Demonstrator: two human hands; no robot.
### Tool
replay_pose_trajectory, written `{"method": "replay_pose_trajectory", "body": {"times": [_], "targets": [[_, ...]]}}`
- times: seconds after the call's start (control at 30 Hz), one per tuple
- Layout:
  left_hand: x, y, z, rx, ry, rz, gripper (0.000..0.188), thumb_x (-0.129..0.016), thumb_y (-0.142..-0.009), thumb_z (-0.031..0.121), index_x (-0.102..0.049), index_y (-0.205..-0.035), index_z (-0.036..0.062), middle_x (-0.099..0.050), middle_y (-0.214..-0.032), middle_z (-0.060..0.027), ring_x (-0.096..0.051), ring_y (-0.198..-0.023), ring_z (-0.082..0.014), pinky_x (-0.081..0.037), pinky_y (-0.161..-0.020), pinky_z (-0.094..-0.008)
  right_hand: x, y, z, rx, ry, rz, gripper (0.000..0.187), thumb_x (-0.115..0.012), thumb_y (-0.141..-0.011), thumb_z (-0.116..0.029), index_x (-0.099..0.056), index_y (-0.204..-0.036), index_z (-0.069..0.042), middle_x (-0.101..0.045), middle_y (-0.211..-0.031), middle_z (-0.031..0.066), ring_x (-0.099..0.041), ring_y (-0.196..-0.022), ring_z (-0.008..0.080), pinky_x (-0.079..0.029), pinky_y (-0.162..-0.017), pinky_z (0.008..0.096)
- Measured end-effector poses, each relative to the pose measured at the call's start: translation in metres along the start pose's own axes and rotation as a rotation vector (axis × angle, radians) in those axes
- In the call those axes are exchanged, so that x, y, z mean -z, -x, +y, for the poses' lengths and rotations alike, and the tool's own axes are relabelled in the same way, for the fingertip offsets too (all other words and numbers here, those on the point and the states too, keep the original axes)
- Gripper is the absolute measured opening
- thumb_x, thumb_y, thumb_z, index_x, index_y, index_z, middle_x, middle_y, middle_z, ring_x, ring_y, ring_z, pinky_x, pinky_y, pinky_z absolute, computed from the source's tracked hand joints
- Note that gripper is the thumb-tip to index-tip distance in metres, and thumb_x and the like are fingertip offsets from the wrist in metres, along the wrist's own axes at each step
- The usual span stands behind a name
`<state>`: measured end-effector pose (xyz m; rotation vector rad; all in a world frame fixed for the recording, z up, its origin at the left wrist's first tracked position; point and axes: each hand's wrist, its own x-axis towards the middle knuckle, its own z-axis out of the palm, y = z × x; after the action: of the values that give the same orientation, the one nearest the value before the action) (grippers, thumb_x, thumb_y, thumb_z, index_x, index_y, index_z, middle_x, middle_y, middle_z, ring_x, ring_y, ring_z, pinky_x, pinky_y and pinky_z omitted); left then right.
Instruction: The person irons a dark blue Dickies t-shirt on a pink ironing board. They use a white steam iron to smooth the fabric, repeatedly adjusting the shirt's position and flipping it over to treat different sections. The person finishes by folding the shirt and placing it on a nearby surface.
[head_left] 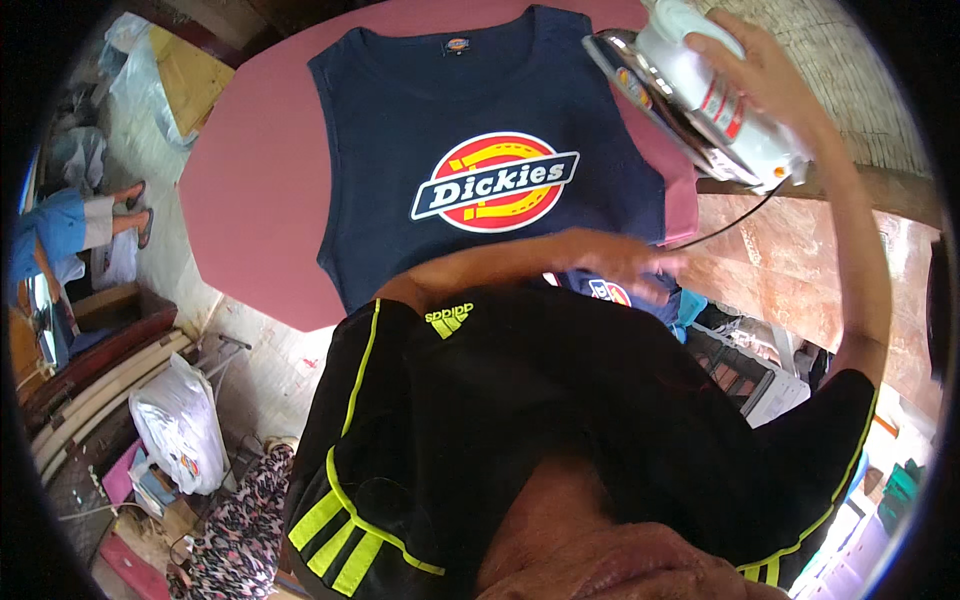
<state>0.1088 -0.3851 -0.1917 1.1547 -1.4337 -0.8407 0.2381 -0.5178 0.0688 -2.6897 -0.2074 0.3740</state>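
A dark navy sleeveless shirt (400,130) lies flat on a pink-covered, rounded ironing board (250,190). A large red, yellow and white print (495,185) sits on its chest. At the upper right, my right hand (750,65) grips a white clothes iron (700,100) by its handle. The iron is tilted, and its shiny soleplate faces the shirt. My left arm reaches across the shirt's lower part. My left hand (640,262), blurred, has its fingers stretched out with nothing seen in them. Below it shows dark cloth (610,290) with a similar print.
A black cord (735,218) runs from the iron toward the board's right edge. At the left are a stuffed white plastic bag (180,425), an open box (120,310) and a person in blue (65,235). Patterned cloth (240,520) lies at the lower left.
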Motion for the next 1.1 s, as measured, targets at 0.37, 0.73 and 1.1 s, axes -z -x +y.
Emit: {"method": "replay_pose_trajectory", "body": {"times": [0.37, 0.73, 1.1], "targets": [[0.076, 0.17, 0.039, 0.238, -0.868, 0.888, 0.024, -0.073, -0.085, 0.016, -0.068, -0.106, 0.0048, -0.068, -0.108, -0.0109, -0.064, -0.105, -0.0345, -0.05, -0.091, -0.0453, -0.137, -0.096, 0.018, 0.397, 0.042, -0.075, 0.039, -0.07, -0.094, -0.038, -0.054, -0.109, -0.006, -0.066, -0.089, 0.0212, -0.066, -0.078, 0.0351, -0.049, -0.066, 0.0427], [0.169, 0.261, 0.018, 0.862, -1.561, 1.029, 0.055, -0.048, -0.101, 0.045, -0.05, -0.146, 0.013, -0.041, -0.156, -0.0098, -0.036, -0.144, -0.0383, -0.027, -0.113, -0.0613, -0.146, -0.11, 0.019, 0.602, 0.148, -0.041, 0.039, -0.069, -0.094, -0.041, -0.06, -0.113, -0.008, -0.071, -0.084, 0.0163, -0.071, -0.07, 0.0279, -0.053, -0.063, 0.038], [0.202, 0.301, 0.051, 0.955, -1.404, 0.79, 0.052, -0.046, -0.103, 0.027, -0.04, -0.152, 0.0096, -0.036, -0.161, -0.0064, -0.028, -0.15, -0.028, -0.019, -0.12, -0.053, -0.17, -0.144, -0.084, 0.964, 0.153, -0.148, 0.05, -0.073, -0.088, -0.046, -0.056, -0.099, -0.001, -0.067, -0.077, 0.0216, -0.068, -0.071, 0.0415, -0.053, -0.061, 0.0461]]}}
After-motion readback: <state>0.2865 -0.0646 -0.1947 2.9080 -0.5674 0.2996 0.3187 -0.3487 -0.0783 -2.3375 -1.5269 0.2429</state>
